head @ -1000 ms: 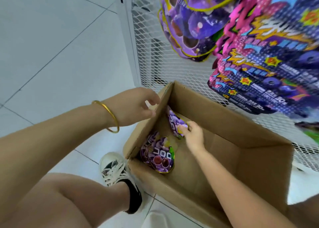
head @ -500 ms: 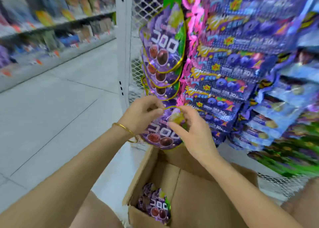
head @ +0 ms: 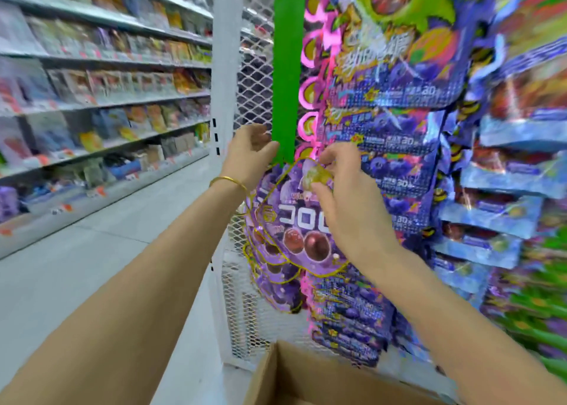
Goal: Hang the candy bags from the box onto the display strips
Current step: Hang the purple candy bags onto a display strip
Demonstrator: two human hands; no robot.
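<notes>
The right hand (head: 346, 208) pinches the upper edge of a glossy purple candy bag (head: 291, 220) between thumb and curled fingers, beside a pale yellow-green grape printed near the top. The bag has a rounded contour traced by a thin gold line. Large white characters run across its middle, with two dark red grape spheres printed below them. It is held upright in front of the lower end of the flat green display strip (head: 287, 67), overlapping a column of identical purple bags (head: 276, 285) hanging beneath it. The left hand (head: 250, 153), with a gold bangle (head: 228, 180) at the wrist, is curled at the strip's left edge. Its thumb tip touches the strip, but a grip cannot be confirmed. The hands are apart. The brown cardboard box (head: 306, 380) stands below, against the white mesh panel (head: 256, 67).
</notes>
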